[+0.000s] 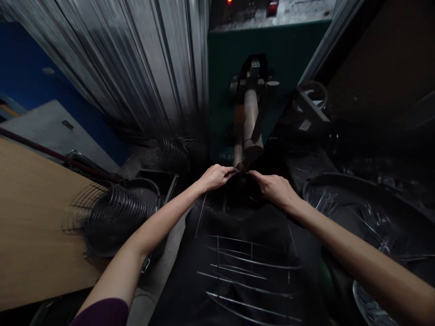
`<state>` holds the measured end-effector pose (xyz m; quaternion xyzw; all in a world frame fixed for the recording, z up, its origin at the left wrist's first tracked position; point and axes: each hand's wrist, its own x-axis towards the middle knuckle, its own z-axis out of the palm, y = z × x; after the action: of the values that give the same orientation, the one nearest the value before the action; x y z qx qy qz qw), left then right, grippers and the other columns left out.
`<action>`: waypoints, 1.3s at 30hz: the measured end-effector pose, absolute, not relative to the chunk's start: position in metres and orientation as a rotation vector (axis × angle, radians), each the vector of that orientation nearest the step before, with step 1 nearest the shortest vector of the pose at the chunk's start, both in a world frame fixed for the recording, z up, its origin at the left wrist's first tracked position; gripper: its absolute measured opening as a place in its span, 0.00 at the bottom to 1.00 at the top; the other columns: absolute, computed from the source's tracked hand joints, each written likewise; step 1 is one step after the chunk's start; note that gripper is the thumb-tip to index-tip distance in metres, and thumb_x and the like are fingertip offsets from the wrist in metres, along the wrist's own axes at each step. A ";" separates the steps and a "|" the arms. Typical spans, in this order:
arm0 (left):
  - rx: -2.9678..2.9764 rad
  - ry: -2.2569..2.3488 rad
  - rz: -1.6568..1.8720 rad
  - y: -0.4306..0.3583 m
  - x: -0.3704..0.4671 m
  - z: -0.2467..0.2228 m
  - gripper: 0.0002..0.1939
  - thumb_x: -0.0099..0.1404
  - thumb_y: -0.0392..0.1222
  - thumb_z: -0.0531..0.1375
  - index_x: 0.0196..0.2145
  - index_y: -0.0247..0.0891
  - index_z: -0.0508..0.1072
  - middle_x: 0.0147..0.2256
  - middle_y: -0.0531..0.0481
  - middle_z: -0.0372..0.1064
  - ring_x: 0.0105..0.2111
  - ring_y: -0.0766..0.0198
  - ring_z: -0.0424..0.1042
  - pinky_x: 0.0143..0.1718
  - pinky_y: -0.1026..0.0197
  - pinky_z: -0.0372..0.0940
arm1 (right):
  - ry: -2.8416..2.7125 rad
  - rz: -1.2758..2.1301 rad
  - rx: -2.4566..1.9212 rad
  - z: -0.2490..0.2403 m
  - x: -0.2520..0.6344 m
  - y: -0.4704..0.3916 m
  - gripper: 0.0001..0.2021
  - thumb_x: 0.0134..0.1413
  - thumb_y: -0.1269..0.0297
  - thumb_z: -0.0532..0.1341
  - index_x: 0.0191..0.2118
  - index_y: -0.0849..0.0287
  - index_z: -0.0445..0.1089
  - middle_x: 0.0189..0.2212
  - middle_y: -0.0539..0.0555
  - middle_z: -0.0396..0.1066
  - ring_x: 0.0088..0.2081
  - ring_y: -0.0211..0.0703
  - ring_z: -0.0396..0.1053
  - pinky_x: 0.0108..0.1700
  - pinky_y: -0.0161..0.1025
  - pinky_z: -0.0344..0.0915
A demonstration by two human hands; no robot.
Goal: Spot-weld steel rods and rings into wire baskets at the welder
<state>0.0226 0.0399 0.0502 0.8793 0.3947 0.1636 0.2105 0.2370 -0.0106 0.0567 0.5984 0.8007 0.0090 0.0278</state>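
Observation:
In the middle of the head view, my left hand [217, 176] pinches one end of a thin metal wire [243, 172], thumb and fingers pressed together. On its other side my right hand [273, 189] is closed too, its fingertips at the wire's right end. The wire lies at the lower tip of a spot welder's electrode arm [252, 120], between my two hands. How far the wire runs inside my fingers is hidden. Below my hands, a wire grid [251, 262] of several slightly bent rods lies over dark cloth on my lap.
Bent wire racks [117, 206] stand in a black basin at left, beside a wooden panel [44, 217]. A large dark tub [340, 181] with loose wire pieces is at right. The green machine body [220, 90] rises ahead, next to corrugated metal sheeting [159, 59].

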 end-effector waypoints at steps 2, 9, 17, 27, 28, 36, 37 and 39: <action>2.441 1.101 0.453 0.040 0.023 0.051 0.16 0.67 0.43 0.51 0.46 0.40 0.74 0.34 0.49 0.75 0.30 0.64 0.72 0.30 0.67 0.59 | 2.485 0.023 1.852 0.055 0.238 -0.009 0.22 0.60 0.69 0.46 0.59 0.50 0.59 0.35 0.56 0.75 0.32 0.47 0.72 0.27 0.35 0.57; 2.456 1.070 0.473 0.041 0.023 0.052 0.15 0.67 0.42 0.51 0.44 0.38 0.75 0.33 0.48 0.75 0.30 0.64 0.72 0.30 0.67 0.57 | 2.498 -0.021 1.866 0.055 0.238 -0.010 0.21 0.60 0.67 0.46 0.57 0.49 0.60 0.34 0.56 0.74 0.30 0.48 0.72 0.27 0.36 0.56; 2.522 1.165 0.440 0.041 0.025 0.049 0.15 0.66 0.42 0.51 0.46 0.40 0.74 0.34 0.47 0.75 0.31 0.62 0.73 0.31 0.66 0.58 | 2.500 -0.036 1.887 0.051 0.240 -0.006 0.19 0.62 0.63 0.46 0.57 0.50 0.60 0.34 0.56 0.74 0.32 0.47 0.72 0.26 0.35 0.54; 2.461 1.264 0.375 0.029 0.015 0.053 0.18 0.69 0.47 0.46 0.42 0.39 0.73 0.32 0.47 0.73 0.30 0.62 0.71 0.32 0.65 0.59 | 2.549 -0.056 1.924 0.051 0.240 -0.006 0.16 0.65 0.59 0.44 0.44 0.55 0.66 0.28 0.55 0.71 0.27 0.43 0.69 0.24 0.34 0.46; 2.469 1.290 0.379 0.028 0.015 0.054 0.18 0.69 0.47 0.46 0.41 0.39 0.73 0.31 0.47 0.73 0.30 0.61 0.71 0.32 0.64 0.59 | 2.542 -0.050 1.926 0.052 0.240 -0.007 0.16 0.65 0.59 0.44 0.43 0.56 0.66 0.27 0.54 0.71 0.26 0.43 0.68 0.23 0.34 0.45; 2.492 1.311 0.375 0.030 0.020 0.050 0.18 0.69 0.48 0.46 0.40 0.40 0.73 0.30 0.47 0.72 0.29 0.60 0.71 0.30 0.64 0.57 | 2.506 -0.141 2.015 0.052 0.244 -0.008 0.16 0.65 0.56 0.44 0.41 0.55 0.66 0.27 0.54 0.70 0.26 0.43 0.67 0.24 0.35 0.45; 2.493 1.315 0.378 0.030 0.020 0.048 0.18 0.69 0.48 0.46 0.41 0.40 0.73 0.29 0.47 0.72 0.29 0.61 0.71 0.30 0.64 0.56 | 2.513 -0.189 2.024 0.053 0.246 -0.008 0.16 0.65 0.56 0.44 0.40 0.55 0.66 0.27 0.54 0.70 0.26 0.42 0.66 0.24 0.34 0.46; 2.492 1.313 0.396 0.030 0.019 0.047 0.18 0.69 0.47 0.46 0.41 0.40 0.73 0.29 0.48 0.72 0.28 0.61 0.70 0.30 0.64 0.56 | 2.513 -0.285 2.035 0.054 0.249 -0.009 0.16 0.65 0.56 0.44 0.38 0.56 0.66 0.27 0.53 0.70 0.26 0.42 0.66 0.25 0.34 0.48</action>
<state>0.0189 0.0304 0.0466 0.8665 0.4564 0.1376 0.1482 0.2495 -0.0088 0.0538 0.6260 0.7731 -0.0877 -0.0522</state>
